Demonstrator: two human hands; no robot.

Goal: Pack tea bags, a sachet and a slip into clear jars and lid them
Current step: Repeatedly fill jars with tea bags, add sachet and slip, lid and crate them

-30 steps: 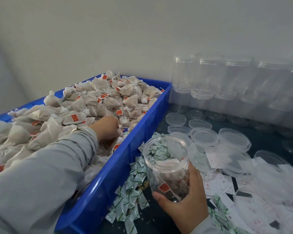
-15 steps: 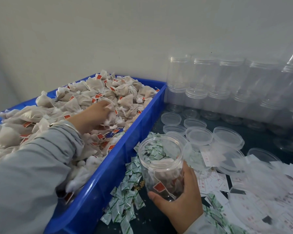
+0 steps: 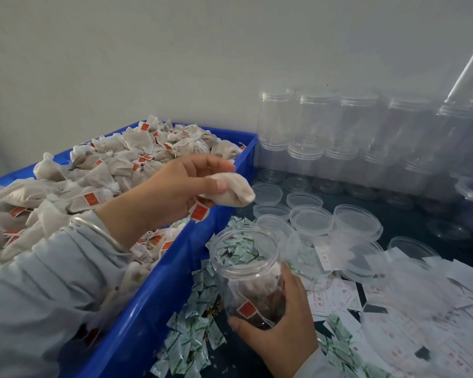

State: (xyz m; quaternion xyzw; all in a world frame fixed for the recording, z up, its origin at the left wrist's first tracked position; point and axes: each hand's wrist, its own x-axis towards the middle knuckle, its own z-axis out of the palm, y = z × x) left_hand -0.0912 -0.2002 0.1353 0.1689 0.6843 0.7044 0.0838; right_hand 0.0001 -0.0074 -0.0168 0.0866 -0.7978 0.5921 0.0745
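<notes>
One tea bag [image 3: 231, 190] is in the left hand [image 3: 175, 192]. The fingers and thumb pinch it, and its red tag hangs down under the hand. The hand is up in the air over the edge of the blue bin [image 3: 159, 296], which is full of more tea bags. The right hand [image 3: 281, 331] has its grip wrapped around the clear jar [image 3: 247, 271], low down near the bottom. The jar stands open on the dark tabletop [image 3: 410, 222], just beside the bin. It has a few tea bags in it already.

I think this is the filling step. Next, the bag needs to go over the jar's open mouth and drop in. The green sachets [image 3: 191, 345], the paper slips [image 3: 328, 296] and the lids [image 3: 311, 221] lie near for later.
</notes>
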